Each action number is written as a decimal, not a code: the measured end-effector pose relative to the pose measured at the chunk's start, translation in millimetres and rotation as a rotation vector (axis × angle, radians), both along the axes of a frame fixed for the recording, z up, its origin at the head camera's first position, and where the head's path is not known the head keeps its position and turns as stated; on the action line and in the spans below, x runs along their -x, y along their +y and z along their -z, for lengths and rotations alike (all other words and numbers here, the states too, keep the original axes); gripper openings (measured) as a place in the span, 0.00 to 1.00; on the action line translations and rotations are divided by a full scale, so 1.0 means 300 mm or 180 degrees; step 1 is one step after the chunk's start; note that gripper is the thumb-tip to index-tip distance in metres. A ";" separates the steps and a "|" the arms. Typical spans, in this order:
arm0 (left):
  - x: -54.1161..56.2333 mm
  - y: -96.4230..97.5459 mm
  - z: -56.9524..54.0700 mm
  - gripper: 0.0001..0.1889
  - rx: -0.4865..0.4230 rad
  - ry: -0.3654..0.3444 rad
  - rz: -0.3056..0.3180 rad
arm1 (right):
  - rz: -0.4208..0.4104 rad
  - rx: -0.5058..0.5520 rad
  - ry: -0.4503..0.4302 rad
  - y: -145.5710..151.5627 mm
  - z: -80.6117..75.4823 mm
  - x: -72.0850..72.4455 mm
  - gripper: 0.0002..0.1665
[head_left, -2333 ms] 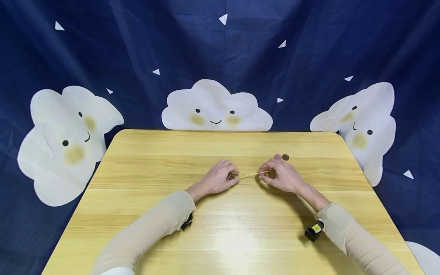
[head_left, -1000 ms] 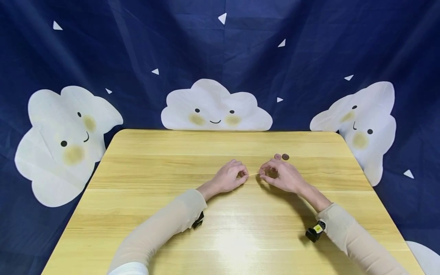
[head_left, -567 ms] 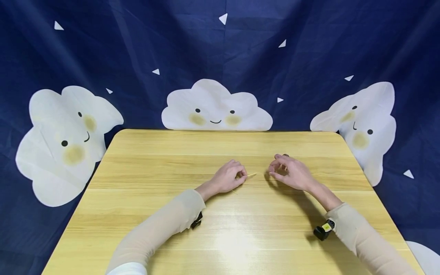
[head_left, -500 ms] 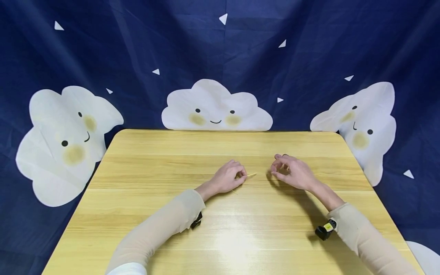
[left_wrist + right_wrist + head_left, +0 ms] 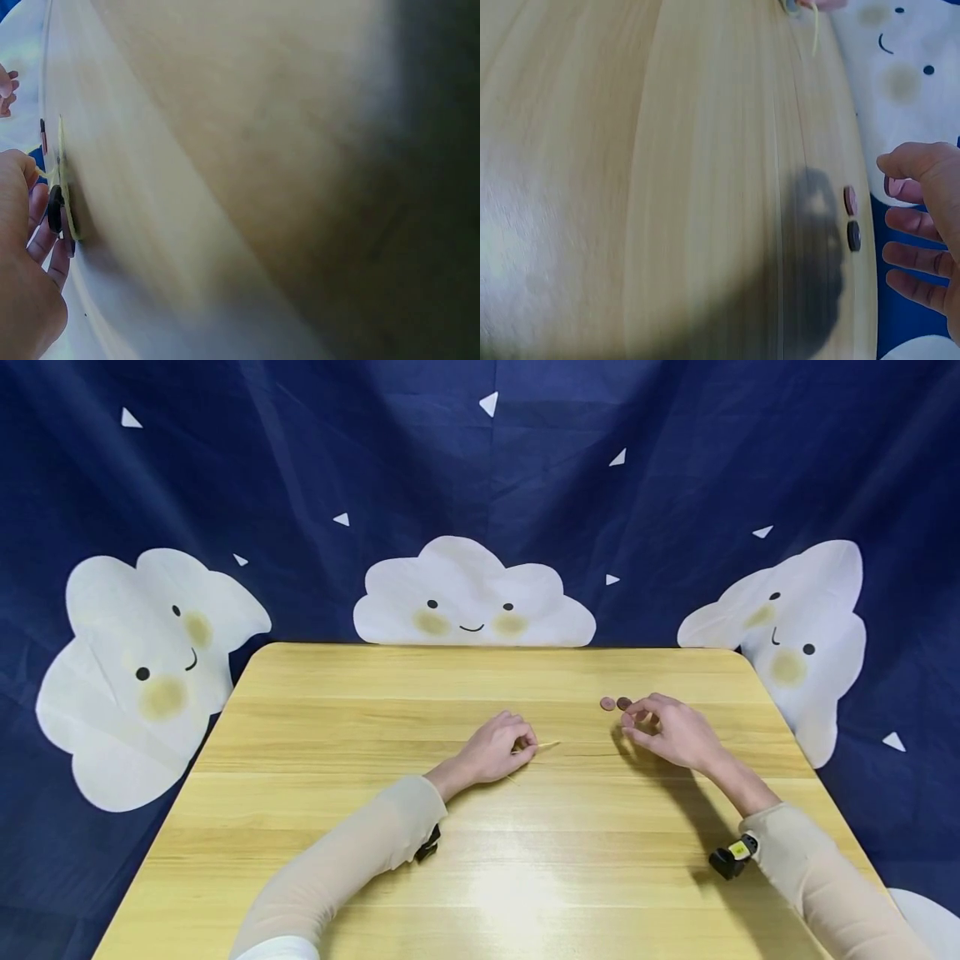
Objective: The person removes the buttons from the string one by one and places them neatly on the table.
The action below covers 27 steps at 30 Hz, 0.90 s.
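My left hand (image 5: 498, 747) pinches a thin yellow cord (image 5: 550, 743), whose free end sticks out to the right of the fingertips. In the left wrist view, a dark round disc (image 5: 55, 209) sits by the cord among the fingers, with a purplish one partly hidden below. Farther right, my right hand (image 5: 671, 731) is raised above the table, thumb and index finger pinching a pink round disc (image 5: 891, 185), its other fingers spread. Just left of that hand lie a pink disc (image 5: 607, 703) and a dark brown disc (image 5: 623, 703), side by side.
A pale wooden table (image 5: 360, 860) fills the lower view. Behind it hangs a dark blue curtain (image 5: 300, 443) printed with white clouds. A black wrist camera (image 5: 733, 857) hangs below the right sleeve, and another (image 5: 428, 844) below the left.
My left hand moved right toward the right hand, then stayed nearly still. My right hand left the cord end and moved right, carrying the pink disc; both loose discs show again.
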<state>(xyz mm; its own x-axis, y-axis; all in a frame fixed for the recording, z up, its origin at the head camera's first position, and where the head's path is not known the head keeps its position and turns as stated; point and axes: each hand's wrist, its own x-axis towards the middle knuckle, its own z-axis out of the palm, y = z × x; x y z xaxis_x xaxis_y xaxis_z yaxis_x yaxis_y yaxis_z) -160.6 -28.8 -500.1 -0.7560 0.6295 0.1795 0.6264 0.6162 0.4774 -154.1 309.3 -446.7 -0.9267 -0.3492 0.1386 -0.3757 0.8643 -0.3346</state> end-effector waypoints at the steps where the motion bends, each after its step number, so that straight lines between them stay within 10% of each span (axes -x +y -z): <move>1: 0.000 0.000 0.000 0.06 0.0000 0.0005 -0.0003 | 0.0020 -0.0019 -0.0009 0.007 0.000 0.002 0.17; 27: -0.008 0.000 0.005 0.05 -0.0012 -0.0018 -0.0021 | 0.0310 -0.0284 -0.0193 0.102 0.058 0.114 0.14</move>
<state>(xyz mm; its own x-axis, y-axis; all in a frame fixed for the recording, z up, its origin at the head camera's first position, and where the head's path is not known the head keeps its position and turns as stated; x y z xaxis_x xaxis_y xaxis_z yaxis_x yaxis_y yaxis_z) -158.3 -28.7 -501.6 -0.7612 0.6238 0.1775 0.6196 0.6185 0.4834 -188.2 339.8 -464.1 -0.9626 -0.2656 0.0537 -0.2700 0.9230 -0.2743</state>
